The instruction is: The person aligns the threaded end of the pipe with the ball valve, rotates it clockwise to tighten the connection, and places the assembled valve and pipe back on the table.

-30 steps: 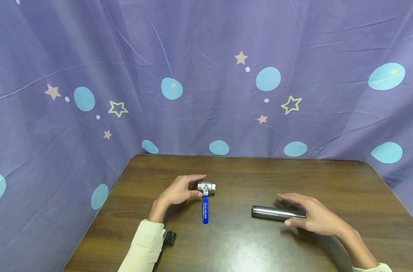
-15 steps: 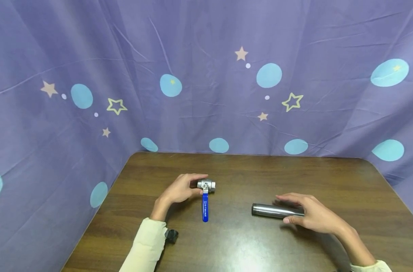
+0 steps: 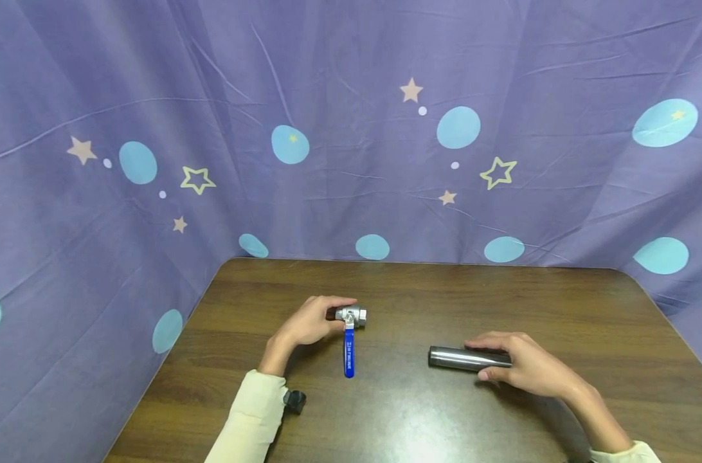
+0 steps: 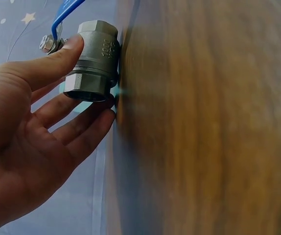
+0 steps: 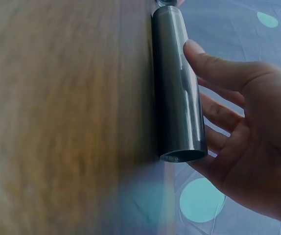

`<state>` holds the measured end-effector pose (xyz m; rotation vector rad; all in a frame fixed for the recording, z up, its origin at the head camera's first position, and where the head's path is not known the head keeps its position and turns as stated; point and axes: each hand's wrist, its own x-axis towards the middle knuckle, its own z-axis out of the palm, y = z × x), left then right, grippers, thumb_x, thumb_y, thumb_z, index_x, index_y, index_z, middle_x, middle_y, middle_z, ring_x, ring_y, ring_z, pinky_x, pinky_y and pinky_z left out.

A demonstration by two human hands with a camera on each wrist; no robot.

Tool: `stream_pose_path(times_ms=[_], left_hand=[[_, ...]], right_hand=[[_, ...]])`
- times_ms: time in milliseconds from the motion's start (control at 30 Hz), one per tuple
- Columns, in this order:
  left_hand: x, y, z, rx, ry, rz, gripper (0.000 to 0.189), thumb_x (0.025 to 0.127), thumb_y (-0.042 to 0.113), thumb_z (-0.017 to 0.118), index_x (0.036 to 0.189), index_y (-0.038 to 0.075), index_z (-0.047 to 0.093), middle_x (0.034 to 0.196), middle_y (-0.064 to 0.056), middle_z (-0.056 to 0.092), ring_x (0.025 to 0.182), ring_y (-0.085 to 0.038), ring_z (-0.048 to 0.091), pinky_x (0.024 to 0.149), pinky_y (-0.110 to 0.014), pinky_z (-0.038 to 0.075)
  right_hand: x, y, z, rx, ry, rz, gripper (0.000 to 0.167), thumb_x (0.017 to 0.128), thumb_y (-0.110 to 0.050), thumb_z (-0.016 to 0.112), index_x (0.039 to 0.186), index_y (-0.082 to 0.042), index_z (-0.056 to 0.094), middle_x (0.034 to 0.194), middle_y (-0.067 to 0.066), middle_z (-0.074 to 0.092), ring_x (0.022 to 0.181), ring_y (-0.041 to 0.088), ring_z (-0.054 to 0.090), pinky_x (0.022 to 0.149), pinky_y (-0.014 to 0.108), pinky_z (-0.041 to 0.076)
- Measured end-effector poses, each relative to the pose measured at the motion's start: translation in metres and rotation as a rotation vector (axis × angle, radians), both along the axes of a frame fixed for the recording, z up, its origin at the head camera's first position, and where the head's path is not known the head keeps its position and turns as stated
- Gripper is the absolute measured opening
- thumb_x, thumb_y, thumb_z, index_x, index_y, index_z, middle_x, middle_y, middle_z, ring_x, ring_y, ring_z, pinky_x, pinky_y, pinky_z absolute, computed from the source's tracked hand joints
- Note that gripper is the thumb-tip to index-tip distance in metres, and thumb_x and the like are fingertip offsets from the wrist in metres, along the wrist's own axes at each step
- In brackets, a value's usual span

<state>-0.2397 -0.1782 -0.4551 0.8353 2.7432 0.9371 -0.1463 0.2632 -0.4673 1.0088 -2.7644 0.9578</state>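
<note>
A metal ball valve point(image 3: 352, 316) with a blue lever handle point(image 3: 349, 354) lies on the table, left of centre. My left hand point(image 3: 310, 321) straddles the valve's near end; in the left wrist view the thumb overlaps the hexagonal valve body point(image 4: 99, 54) and relaxed fingers reach behind it. To the right, a dark, shiny metal pipe point(image 3: 463, 359) lies sideways. Around its right end my right hand point(image 3: 530, 363) spreads, thumb on the near side and fingers on the far side. The right wrist view shows the pipe's hollow end point(image 5: 182, 155); firm contact cannot be judged.
Both things lie on a brown wood-grain table point(image 3: 409, 411). A purple curtain point(image 3: 351, 77) with stars and dots hangs behind the table and along its left side. A small black device point(image 3: 295, 401) is strapped at the left wrist.
My left hand has edged right, farther over the valve. My right hand has slid left along the pipe, covering more of it. Valve and pipe stay in place; the head view tilted slightly.
</note>
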Motion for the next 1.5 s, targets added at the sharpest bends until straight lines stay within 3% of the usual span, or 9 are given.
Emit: stream_pose_path(times_ms=[467,833,1200,1500], left_hand=[[-0.0005,0.0039,0.0033,-0.013,0.0,0.011,0.051,0.094,0.005,0.071,0.144,0.01,0.068,0.136,-0.012,0.075,0.118,-0.022,0.069,0.107,-0.047,0.06],[-0.0008,0.0065,0.0026,-0.015,0.007,0.016,0.051,0.093,0.002,0.071,0.143,0.01,0.069,0.137,-0.012,0.075,0.12,-0.023,0.069,0.109,-0.049,0.059],[-0.0001,0.0075,0.0049,-0.011,0.005,0.014,0.05,0.093,0.0,0.07,0.142,0.01,0.07,0.137,-0.014,0.074,0.125,-0.028,0.069,0.111,-0.05,0.059],[-0.0004,0.0079,0.0043,-0.012,0.021,-0.01,0.051,0.092,-0.004,0.068,0.143,0.005,0.068,0.138,-0.015,0.073,0.127,-0.031,0.069,0.112,-0.052,0.058]], right_hand=[[-0.0017,-0.0011,-0.0003,0.018,-0.024,-0.009,0.044,0.088,-0.025,0.087,0.131,-0.018,0.077,0.123,-0.004,0.079,0.106,0.005,0.07,0.088,0.029,0.063],[-0.0029,0.0,-0.0016,0.015,-0.043,-0.011,0.042,0.091,-0.026,0.086,0.131,-0.02,0.077,0.119,-0.007,0.08,0.1,0.001,0.068,0.083,0.029,0.061],[-0.003,-0.0017,-0.0026,0.059,-0.005,-0.017,0.039,0.091,-0.025,0.085,0.128,-0.015,0.077,0.117,-0.004,0.08,0.102,0.005,0.07,0.084,0.033,0.064],[-0.0017,-0.0015,-0.0004,0.02,-0.104,-0.02,0.041,0.094,-0.026,0.083,0.132,-0.013,0.074,0.116,-0.007,0.08,0.099,0.0,0.068,0.083,0.028,0.062]])
